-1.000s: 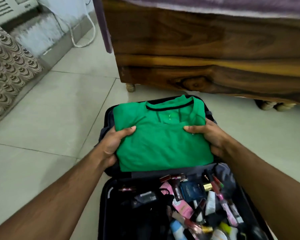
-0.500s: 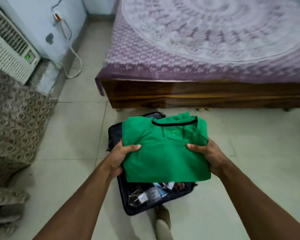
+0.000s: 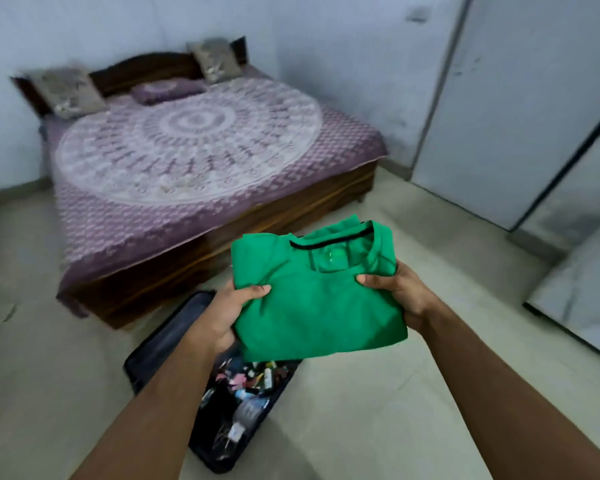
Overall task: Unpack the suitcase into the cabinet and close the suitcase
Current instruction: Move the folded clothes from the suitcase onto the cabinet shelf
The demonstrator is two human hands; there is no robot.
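Hands grip a folded green shirt [image 3: 321, 306] from both sides: the left hand [image 3: 227, 315] pinches its left edge, thumb on top and fingers beneath, and the right hand [image 3: 397, 289] does likewise on the right — probably so the fold stays flat while carried. The shirt hangs in the air above the open suitcase [image 3: 219, 393], whose lower half holds small bottles and tubes. A pale cabinet [image 3: 520, 109] stands well to the right, beyond the bed [image 3: 201, 161] — likely the shirt's destination.

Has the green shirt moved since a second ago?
Yes. The green shirt is lifted out of the suitcase and held above it by the left hand and right hand.
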